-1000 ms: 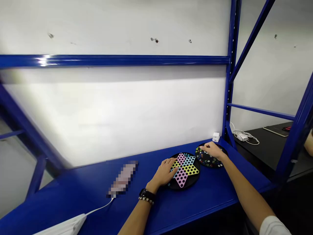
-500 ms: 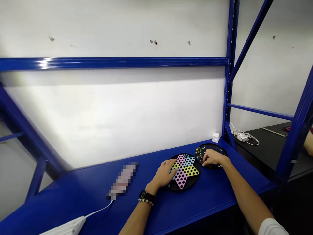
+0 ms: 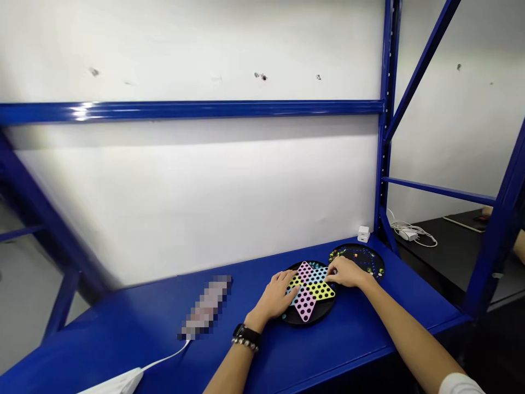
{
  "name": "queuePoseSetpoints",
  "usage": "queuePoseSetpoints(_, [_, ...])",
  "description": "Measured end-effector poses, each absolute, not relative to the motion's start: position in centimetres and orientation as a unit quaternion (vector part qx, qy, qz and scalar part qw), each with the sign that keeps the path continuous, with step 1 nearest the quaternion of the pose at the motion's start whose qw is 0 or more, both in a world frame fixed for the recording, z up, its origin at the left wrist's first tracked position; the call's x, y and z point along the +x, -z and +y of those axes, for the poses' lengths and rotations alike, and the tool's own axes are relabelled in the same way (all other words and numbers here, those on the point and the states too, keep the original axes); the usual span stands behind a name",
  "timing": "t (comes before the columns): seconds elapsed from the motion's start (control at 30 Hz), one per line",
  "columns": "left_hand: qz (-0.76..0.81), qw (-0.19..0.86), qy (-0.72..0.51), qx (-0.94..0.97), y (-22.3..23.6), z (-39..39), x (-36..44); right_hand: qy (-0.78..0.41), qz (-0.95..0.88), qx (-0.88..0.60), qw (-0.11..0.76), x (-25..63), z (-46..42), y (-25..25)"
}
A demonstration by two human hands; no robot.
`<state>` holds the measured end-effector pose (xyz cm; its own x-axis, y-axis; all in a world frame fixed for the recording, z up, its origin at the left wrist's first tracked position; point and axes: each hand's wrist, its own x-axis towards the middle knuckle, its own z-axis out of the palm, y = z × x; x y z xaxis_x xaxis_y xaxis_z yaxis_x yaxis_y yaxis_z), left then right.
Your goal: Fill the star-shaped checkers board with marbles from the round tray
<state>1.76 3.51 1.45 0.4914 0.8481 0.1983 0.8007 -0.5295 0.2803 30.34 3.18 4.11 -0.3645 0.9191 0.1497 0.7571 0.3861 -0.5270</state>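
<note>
A round black Chinese-checkers board [image 3: 308, 316] with a star of pink, yellow and blue holed fields lies on the blue shelf [image 3: 135, 328]. My left hand [image 3: 275, 296] rests flat on the board's left side, fingers spread. My right hand [image 3: 345, 272] is at the board's right edge, fingers pinched together; what they hold is too small to make out. Just behind it stands a round black tray [image 3: 361, 257] with several coloured marbles.
A blurred-out flat object [image 3: 205, 306] lies on the shelf to the left with a white cable and a white adapter [image 3: 118, 382] near the front edge. A small white plug [image 3: 363, 234] sits by the blue upright. A black table [image 3: 451, 246] with a charger stands to the right.
My right hand has moved from the marble tray leftward to the right edge of the star board. My left hand has stayed on the board.
</note>
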Motion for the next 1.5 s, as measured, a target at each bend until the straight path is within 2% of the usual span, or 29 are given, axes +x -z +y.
queuePoseSetpoints(0.2, [0.477,0.084,-0.157,0.861,-1.6,3.4,1.9,-0.134,-0.786,-0.561,0.222,28.6,2.6,-3.9])
queuePoseSetpoints(0.5, [0.476,0.08,-0.154,0.862,-1.5,3.5,1.8,-0.063,-0.791,-0.585,0.167,27.1,1.9,-3.6])
queuePoseSetpoints(1.07, [0.478,0.074,-0.151,0.862,-1.9,3.3,2.1,-0.041,-0.789,-0.593,0.156,26.4,2.0,-3.6])
queuePoseSetpoints(1.5, [0.473,0.071,-0.158,0.864,-1.3,3.6,1.8,-0.058,-0.789,-0.576,0.205,25.7,2.7,-2.7])
